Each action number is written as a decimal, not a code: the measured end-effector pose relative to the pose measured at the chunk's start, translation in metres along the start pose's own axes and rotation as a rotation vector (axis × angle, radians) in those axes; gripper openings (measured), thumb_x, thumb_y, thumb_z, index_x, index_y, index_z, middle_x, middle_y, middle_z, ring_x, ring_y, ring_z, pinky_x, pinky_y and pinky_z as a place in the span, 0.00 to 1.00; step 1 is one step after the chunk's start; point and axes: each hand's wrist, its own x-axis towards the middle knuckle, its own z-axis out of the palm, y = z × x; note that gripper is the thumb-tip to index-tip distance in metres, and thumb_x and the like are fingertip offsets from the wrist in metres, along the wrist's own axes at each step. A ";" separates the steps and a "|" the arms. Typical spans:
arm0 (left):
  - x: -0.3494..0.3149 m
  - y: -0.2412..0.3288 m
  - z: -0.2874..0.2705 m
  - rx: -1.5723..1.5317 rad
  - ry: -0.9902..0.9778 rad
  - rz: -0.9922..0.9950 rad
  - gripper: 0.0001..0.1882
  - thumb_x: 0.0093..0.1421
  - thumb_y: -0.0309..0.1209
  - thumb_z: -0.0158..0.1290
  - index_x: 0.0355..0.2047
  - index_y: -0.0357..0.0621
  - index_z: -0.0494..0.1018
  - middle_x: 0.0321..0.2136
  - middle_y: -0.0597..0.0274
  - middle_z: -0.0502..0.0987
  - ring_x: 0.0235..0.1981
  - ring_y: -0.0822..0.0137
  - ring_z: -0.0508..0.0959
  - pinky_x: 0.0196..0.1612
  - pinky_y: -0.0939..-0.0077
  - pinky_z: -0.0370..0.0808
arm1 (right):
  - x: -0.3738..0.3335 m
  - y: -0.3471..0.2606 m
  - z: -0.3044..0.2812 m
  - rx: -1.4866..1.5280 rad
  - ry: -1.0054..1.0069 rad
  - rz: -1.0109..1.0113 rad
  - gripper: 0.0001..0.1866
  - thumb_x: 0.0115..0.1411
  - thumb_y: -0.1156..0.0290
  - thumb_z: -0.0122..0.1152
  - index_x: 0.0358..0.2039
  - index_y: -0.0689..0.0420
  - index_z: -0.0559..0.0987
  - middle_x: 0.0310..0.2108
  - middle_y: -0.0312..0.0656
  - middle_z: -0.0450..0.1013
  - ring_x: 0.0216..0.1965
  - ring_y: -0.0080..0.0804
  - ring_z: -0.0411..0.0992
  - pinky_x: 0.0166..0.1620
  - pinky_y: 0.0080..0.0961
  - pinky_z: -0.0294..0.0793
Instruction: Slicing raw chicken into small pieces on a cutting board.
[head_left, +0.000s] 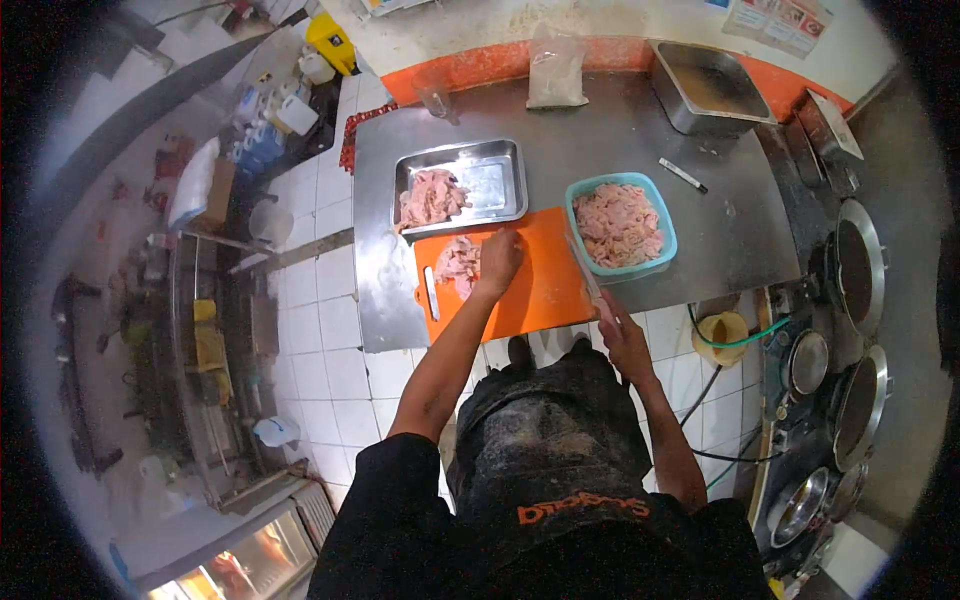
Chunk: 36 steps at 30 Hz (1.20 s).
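Observation:
An orange cutting board (540, 290) lies at the front of the steel table, with a small pile of pale pink raw meat pieces (459, 262), probably chicken, on its left part. Just right of that pile, my left hand (502, 262) is over the board with its fingers curled in; whatever they hold is hidden. My right hand (624, 345) grips a knife (588, 275) by its handle beyond the board's front right corner, the blade slanting up along the board's right edge. Behind the board, a steel tray (492, 180) holds more raw meat (432, 198). A light blue tub (664, 232) on the right is filled with cut meat (618, 224).
A white-handled tool (431, 293) lies on the board's left edge. Along the wall stand a clear cup (436, 100), a bag of pale powder (556, 72) and a deep steel pan (700, 108). A marker (683, 175) lies behind the tub. Round pans (858, 265) stand at the right.

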 end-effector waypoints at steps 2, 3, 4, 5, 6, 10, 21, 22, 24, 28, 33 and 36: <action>0.013 0.058 -0.035 -0.175 -0.023 0.098 0.08 0.52 0.28 0.54 0.30 0.37 0.76 0.26 0.47 0.76 0.29 0.52 0.78 0.32 0.59 0.73 | -0.006 0.002 -0.017 -0.035 0.034 -0.005 0.26 0.66 0.62 0.51 0.64 0.44 0.62 0.25 0.36 0.68 0.25 0.21 0.61 0.31 0.22 0.67; 0.022 0.093 -0.064 -0.294 -0.129 0.012 0.10 0.51 0.29 0.56 0.32 0.37 0.76 0.26 0.49 0.76 0.29 0.52 0.78 0.33 0.61 0.74 | -0.008 0.001 -0.026 -0.060 0.053 -0.047 0.26 0.66 0.62 0.50 0.64 0.44 0.62 0.25 0.37 0.68 0.25 0.21 0.61 0.32 0.21 0.67; 0.019 0.109 -0.085 -0.398 -0.218 -0.093 0.12 0.50 0.29 0.57 0.34 0.37 0.77 0.27 0.50 0.77 0.29 0.52 0.78 0.33 0.62 0.75 | -0.007 0.002 -0.030 -0.059 0.038 -0.053 0.26 0.66 0.62 0.50 0.64 0.44 0.62 0.25 0.37 0.68 0.25 0.21 0.61 0.32 0.21 0.67; 0.005 0.101 -0.077 -0.392 -0.200 -0.111 0.12 0.50 0.29 0.57 0.34 0.37 0.77 0.27 0.50 0.77 0.29 0.52 0.78 0.33 0.62 0.75 | -0.004 0.005 -0.032 -0.036 -0.015 -0.048 0.26 0.66 0.63 0.50 0.64 0.45 0.62 0.28 0.38 0.70 0.25 0.21 0.61 0.32 0.22 0.68; -0.011 0.089 -0.061 -0.555 -0.368 -0.114 0.14 0.48 0.31 0.59 0.36 0.40 0.77 0.30 0.53 0.77 0.33 0.54 0.78 0.38 0.63 0.74 | -0.001 0.007 -0.033 -0.014 -0.064 -0.042 0.25 0.66 0.63 0.50 0.64 0.45 0.62 0.30 0.40 0.72 0.25 0.22 0.61 0.33 0.23 0.69; -0.042 0.092 -0.043 -0.156 -0.090 0.239 0.18 0.46 0.33 0.63 0.39 0.46 0.76 0.40 0.62 0.76 0.45 0.60 0.74 0.51 0.59 0.65 | 0.012 0.018 -0.040 -0.111 -0.047 -0.226 0.25 0.66 0.64 0.50 0.64 0.46 0.62 0.41 0.44 0.74 0.33 0.29 0.70 0.40 0.28 0.72; -0.072 0.067 -0.045 0.188 -0.356 0.139 0.09 0.51 0.38 0.56 0.27 0.47 0.77 0.37 0.62 0.74 0.42 0.62 0.73 0.49 0.56 0.62 | 0.017 0.044 -0.008 -0.228 -0.351 0.027 0.29 0.65 0.68 0.43 0.66 0.42 0.53 0.40 0.58 0.74 0.33 0.59 0.74 0.37 0.51 0.74; -0.070 0.077 -0.052 0.189 -0.362 0.141 0.09 0.51 0.38 0.56 0.27 0.47 0.77 0.37 0.62 0.74 0.42 0.62 0.73 0.49 0.56 0.62 | 0.015 0.051 -0.007 -0.230 -0.279 -0.042 0.30 0.64 0.67 0.44 0.66 0.42 0.52 0.36 0.59 0.75 0.27 0.60 0.74 0.34 0.53 0.74; -0.070 0.091 -0.061 0.070 -0.198 0.425 0.09 0.50 0.36 0.55 0.28 0.46 0.76 0.32 0.62 0.75 0.42 0.61 0.72 0.49 0.57 0.63 | 0.010 0.058 -0.008 -0.294 -0.294 -0.013 0.30 0.64 0.67 0.44 0.66 0.41 0.52 0.33 0.59 0.75 0.27 0.60 0.74 0.34 0.54 0.74; -0.092 0.081 -0.058 0.288 -0.411 0.320 0.09 0.50 0.35 0.53 0.29 0.44 0.72 0.28 0.59 0.76 0.38 0.60 0.75 0.48 0.57 0.63 | 0.006 0.076 0.000 -0.267 -0.190 -0.113 0.31 0.64 0.67 0.45 0.67 0.41 0.51 0.25 0.59 0.74 0.26 0.59 0.73 0.32 0.54 0.73; -0.106 0.066 -0.095 0.250 -0.398 0.117 0.10 0.53 0.34 0.53 0.33 0.45 0.70 0.21 0.59 0.76 0.32 0.60 0.76 0.43 0.56 0.62 | 0.001 0.095 -0.003 -0.356 -0.235 -0.078 0.30 0.65 0.65 0.46 0.66 0.42 0.52 0.26 0.56 0.75 0.27 0.58 0.74 0.32 0.52 0.73; -0.116 0.035 -0.115 0.277 -0.376 0.065 0.09 0.52 0.34 0.54 0.33 0.47 0.71 0.20 0.61 0.76 0.31 0.60 0.75 0.40 0.56 0.62 | -0.001 0.080 0.001 -0.427 -0.269 -0.012 0.30 0.65 0.65 0.47 0.66 0.42 0.53 0.29 0.54 0.76 0.29 0.56 0.75 0.33 0.50 0.74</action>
